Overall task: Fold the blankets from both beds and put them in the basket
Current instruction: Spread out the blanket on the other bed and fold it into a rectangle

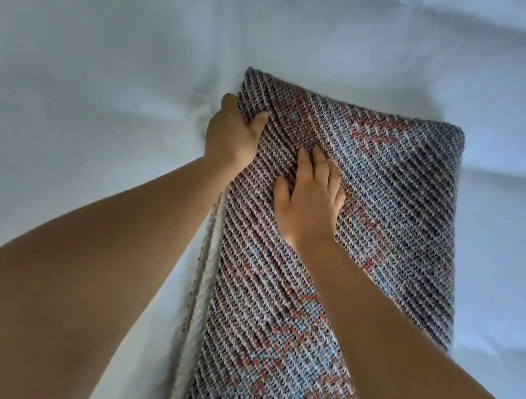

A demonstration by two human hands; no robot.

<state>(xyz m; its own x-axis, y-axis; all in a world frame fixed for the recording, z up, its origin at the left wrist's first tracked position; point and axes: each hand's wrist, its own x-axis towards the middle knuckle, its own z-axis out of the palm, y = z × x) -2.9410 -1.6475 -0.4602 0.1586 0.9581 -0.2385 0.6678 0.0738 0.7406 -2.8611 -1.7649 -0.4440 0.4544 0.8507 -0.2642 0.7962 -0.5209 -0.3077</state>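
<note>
A knitted blanket in grey, white, orange and blue diagonal stripes lies folded into a long strip on the white bed, running from the bottom edge of the view to the middle. My left hand grips the blanket's left edge near its far corner, thumb on top and fingers tucked under the fold. My right hand lies flat on the blanket's upper surface, fingers spread and pressing down. White inner layers of the fold show along the left edge. No basket is in view.
A white duvet covers the bed all around the blanket, with soft wrinkles and a seam running up from the blanket's far left corner. Both my bare forearms reach in from the bottom of the view.
</note>
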